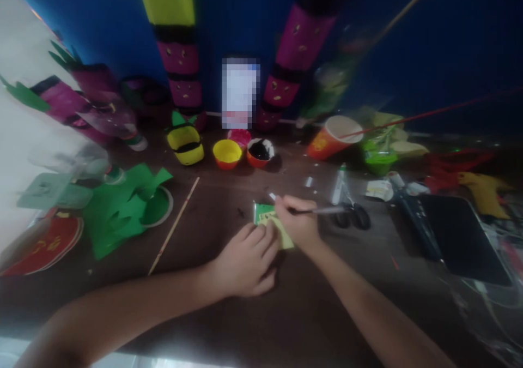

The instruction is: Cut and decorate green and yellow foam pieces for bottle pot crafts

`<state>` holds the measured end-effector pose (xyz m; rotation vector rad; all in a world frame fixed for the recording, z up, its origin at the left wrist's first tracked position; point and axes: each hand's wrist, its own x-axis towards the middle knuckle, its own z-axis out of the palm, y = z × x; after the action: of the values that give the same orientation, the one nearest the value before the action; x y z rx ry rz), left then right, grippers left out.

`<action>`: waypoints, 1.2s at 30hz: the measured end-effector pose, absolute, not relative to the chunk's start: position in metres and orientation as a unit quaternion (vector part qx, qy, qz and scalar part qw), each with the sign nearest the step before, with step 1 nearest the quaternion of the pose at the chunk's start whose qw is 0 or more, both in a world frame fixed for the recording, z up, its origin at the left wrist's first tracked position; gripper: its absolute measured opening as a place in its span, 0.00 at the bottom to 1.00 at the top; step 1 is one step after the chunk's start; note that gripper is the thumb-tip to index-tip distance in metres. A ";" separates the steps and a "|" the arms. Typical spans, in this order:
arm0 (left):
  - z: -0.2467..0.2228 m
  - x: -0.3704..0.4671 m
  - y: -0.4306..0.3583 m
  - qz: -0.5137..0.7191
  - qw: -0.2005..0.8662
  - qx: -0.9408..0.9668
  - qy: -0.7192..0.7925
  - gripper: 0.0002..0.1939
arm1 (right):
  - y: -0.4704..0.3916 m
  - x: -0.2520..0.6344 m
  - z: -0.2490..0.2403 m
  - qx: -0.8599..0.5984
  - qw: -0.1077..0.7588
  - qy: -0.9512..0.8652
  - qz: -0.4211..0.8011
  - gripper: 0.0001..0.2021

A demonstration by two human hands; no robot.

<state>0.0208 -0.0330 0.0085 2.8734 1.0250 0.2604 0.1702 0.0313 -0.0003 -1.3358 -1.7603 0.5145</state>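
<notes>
My left hand (pixel 247 259) rests on the table with its fingers curled together, pressing on a yellow piece of paper (pixel 287 241). A small green piece (pixel 261 211) shows under the yellow one's upper edge. Close by on the right, my right hand (pixel 301 223) is closed over the same pieces. A slim dark stick-like tool (pixel 314 211) runs through its fingers; blur hides its exact kind. A tiny white tip (pixel 272 196) shows at the right fingertips. Black-handled scissors (pixel 357 216) lie just right of that hand, partly behind the tool.
Cups of yellow paint (pixel 227 152) and black paint (pixel 260 151) stand ahead. Green sheets (pixel 118 210) and a thin stick (pixel 175 223) lie left. On the right are a glue bottle (pixel 339 185), a dark tablet (pixel 466 237) and an orange paper cup (pixel 333 136).
</notes>
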 end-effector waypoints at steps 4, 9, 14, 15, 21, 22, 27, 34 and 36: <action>0.008 0.021 -0.033 0.083 0.039 0.939 0.332 0.27 | 0.032 0.170 -0.001 -0.531 0.426 -0.704 0.202 0.20; 0.007 0.021 -0.033 0.085 0.039 0.937 0.336 0.28 | 0.032 0.171 -0.002 -0.529 0.426 -0.707 0.194 0.21; 0.007 0.020 -0.033 0.085 0.037 0.938 0.334 0.28 | 0.032 0.171 -0.002 -0.529 0.426 -0.707 0.196 0.21; 0.007 0.020 -0.033 0.085 0.037 0.938 0.334 0.28 | 0.032 0.171 -0.002 -0.532 0.426 -0.705 0.197 0.21; 0.007 0.021 -0.034 0.085 0.037 0.938 0.335 0.28 | 0.032 0.170 0.000 -0.532 0.429 -0.701 0.204 0.20; 0.007 0.021 -0.033 0.084 0.037 0.938 0.334 0.28 | 0.032 0.170 0.000 -0.533 0.429 -0.700 0.204 0.20; 0.008 0.021 -0.033 0.087 0.035 0.938 0.335 0.28 | 0.032 0.170 -0.001 -0.530 0.426 -0.705 0.202 0.21; 0.008 0.021 -0.033 0.090 0.033 0.937 0.335 0.28 | 0.031 0.170 -0.001 -0.533 0.428 -0.700 0.205 0.21; 0.008 0.021 -0.033 0.089 0.034 0.937 0.335 0.28 | 0.031 0.170 -0.001 -0.534 0.426 -0.700 0.208 0.21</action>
<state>0.0211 -0.0330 0.0078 2.8833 1.0296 0.2746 0.1699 0.0313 -0.0014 -1.3340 -1.7491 0.5203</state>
